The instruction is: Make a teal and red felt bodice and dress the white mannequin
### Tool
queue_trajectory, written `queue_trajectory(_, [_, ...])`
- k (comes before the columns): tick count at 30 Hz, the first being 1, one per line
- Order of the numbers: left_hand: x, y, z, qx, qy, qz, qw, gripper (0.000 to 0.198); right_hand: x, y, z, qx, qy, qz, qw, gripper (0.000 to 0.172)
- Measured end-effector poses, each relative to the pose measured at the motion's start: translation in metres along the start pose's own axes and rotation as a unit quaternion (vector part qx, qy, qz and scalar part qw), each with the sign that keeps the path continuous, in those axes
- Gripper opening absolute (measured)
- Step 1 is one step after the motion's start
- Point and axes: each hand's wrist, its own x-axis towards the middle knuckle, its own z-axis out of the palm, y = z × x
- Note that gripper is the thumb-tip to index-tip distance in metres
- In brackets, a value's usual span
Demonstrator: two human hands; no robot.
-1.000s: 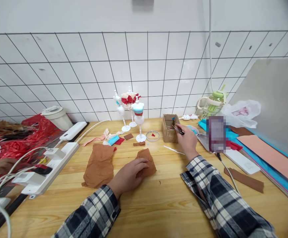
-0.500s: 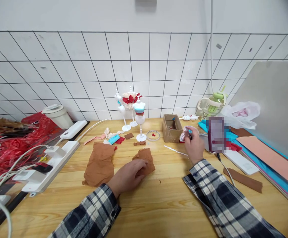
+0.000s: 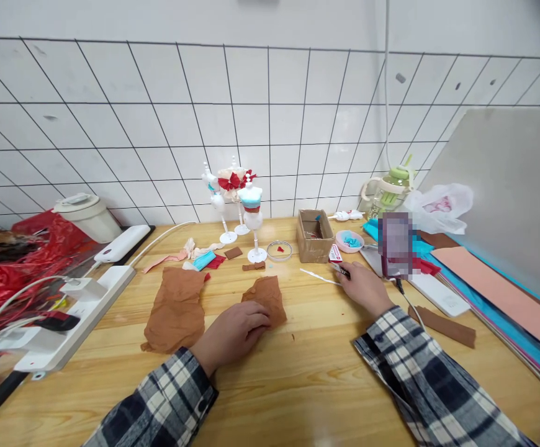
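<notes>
My left hand (image 3: 235,330) lies palm down on the smaller crinkled brown sheet (image 3: 270,297), its fingers lightly bent over the lower left part. Whether that sheet is cloth or paper I cannot tell. A larger crinkled brown sheet (image 3: 174,310) is spread just left of this hand. In my right hand (image 3: 365,287), low over the table, is a small black-and-silver tool (image 3: 343,270), mostly hidden by the fingers. A thin white strip (image 3: 319,276) lies beside those fingers. Behind them stand a cardboard box (image 3: 315,245) and a pink bowl (image 3: 350,242) with blue scraps.
Several small white dress forms (image 3: 254,220) wearing bits of fabric stand at the back, near a clear ring (image 3: 280,250). A white power strip (image 3: 77,323) with cables runs along the left. On the right are a phone (image 3: 396,245), a bottle (image 3: 388,189) and coloured sheets (image 3: 503,282).
My right hand has come away from the pink bowl, down and towards me, with the dark tool in it. My left hand stays on the small sheet. The whole view has shifted slightly.
</notes>
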Motion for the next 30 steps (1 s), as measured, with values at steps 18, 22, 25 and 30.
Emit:
queue_trajectory(18, [-0.002, 0.0, -0.002, -0.146, 0.342, -0.133, 0.919, 0.018, 0.0, 0.012, -0.007, 0.01, 0.16, -0.059, 0.985, 0.029])
queue_trajectory(22, [0.001, 0.013, 0.002, -0.086, 0.082, 0.055, 0.991, 0.022, 0.002, 0.017, -0.012, -0.008, 0.155, -0.055, 0.986, 0.024])
queue_trajectory(25, [0.004, 0.017, 0.001, -0.088, -0.02, 0.046, 0.995, 0.022, 0.005, 0.028, -0.015, 0.023, 0.06, -0.067, 0.996, 0.021])
queue_trajectory(30, [0.001, 0.016, -0.004, -0.112, -0.018, 0.028, 0.993, 0.032, 0.003, 0.04, -0.015, 0.039, -0.043, -0.09, 0.994, 0.017])
